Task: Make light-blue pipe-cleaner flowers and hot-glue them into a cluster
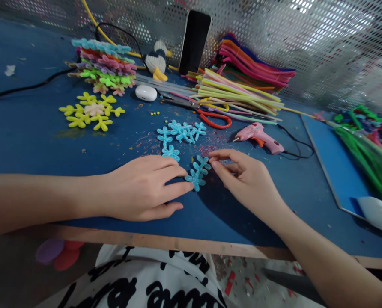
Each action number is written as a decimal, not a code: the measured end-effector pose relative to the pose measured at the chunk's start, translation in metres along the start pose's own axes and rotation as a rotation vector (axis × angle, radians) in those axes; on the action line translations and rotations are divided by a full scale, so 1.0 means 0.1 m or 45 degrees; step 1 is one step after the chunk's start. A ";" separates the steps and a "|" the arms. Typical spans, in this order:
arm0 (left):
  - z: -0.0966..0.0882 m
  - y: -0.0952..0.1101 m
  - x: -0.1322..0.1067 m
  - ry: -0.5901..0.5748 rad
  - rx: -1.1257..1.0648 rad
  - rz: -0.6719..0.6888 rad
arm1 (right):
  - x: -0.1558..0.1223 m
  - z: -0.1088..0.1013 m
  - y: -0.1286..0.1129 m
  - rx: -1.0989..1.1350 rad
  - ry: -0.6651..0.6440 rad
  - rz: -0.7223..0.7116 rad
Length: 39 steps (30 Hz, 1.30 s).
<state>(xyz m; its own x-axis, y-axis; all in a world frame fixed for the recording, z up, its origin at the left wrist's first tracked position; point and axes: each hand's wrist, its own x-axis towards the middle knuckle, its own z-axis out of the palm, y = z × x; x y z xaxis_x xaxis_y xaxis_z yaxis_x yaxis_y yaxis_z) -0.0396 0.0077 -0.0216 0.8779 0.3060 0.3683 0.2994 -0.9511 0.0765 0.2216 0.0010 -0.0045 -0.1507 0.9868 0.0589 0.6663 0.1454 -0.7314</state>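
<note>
My left hand (142, 186) lies low over the table with its fingers spread. Its fingertips touch the lower left end of a light-blue pipe-cleaner sprig (197, 173), made of small looped petals. At the sprig's upper right end, the thumb and index finger of my right hand (242, 175) are pinched together on its tip. Just beyond my left hand, more light-blue pipe-cleaner pieces (181, 130) rest on the blue table (120, 145); my hand partly covers the nearest one. A pink glue gun (260, 137) lies beyond my right hand, nozzle pointing left.
A yellow pipe-cleaner snowflake (93, 110) lies left, before a stack of coloured snowflakes (105, 66). Red-handled scissors (213, 119), a white earbud case (146, 93) and pipe-cleaner bundles (239, 92) lie behind. A phone (195, 42) leans on perforated metal. A blue board (335, 171) lies right.
</note>
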 end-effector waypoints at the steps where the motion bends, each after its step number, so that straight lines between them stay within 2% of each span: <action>1: 0.00 0.00 0.00 0.016 0.018 -0.015 | 0.00 0.00 0.01 0.013 -0.013 0.001; 9: -0.02 -0.01 0.03 0.011 -0.059 0.056 | 0.01 0.00 0.02 0.125 -0.086 -0.007; 14: -0.02 -0.01 0.02 0.025 -0.083 0.165 | 0.01 -0.01 -0.01 0.182 -0.131 -0.006; 20: -0.02 0.00 0.02 0.066 -0.022 0.077 | 0.02 -0.03 0.01 -0.004 -0.013 0.011; 28: -0.01 0.00 0.03 0.066 -0.063 0.114 | 0.01 -0.02 0.00 0.215 -0.111 0.045; 34: -0.02 0.01 0.03 0.080 -0.040 0.095 | 0.01 0.02 0.01 0.356 -0.143 0.004; 39: -0.01 0.00 0.03 0.084 -0.047 0.097 | 0.00 0.00 0.00 0.189 -0.085 -0.041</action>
<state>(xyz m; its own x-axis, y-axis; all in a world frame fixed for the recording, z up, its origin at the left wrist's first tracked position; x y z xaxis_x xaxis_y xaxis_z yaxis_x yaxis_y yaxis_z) -0.0373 0.0082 -0.0197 0.8706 0.2304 0.4347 0.2177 -0.9728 0.0796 0.2218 0.0006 -0.0046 -0.2218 0.9742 0.0426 0.5460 0.1603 -0.8223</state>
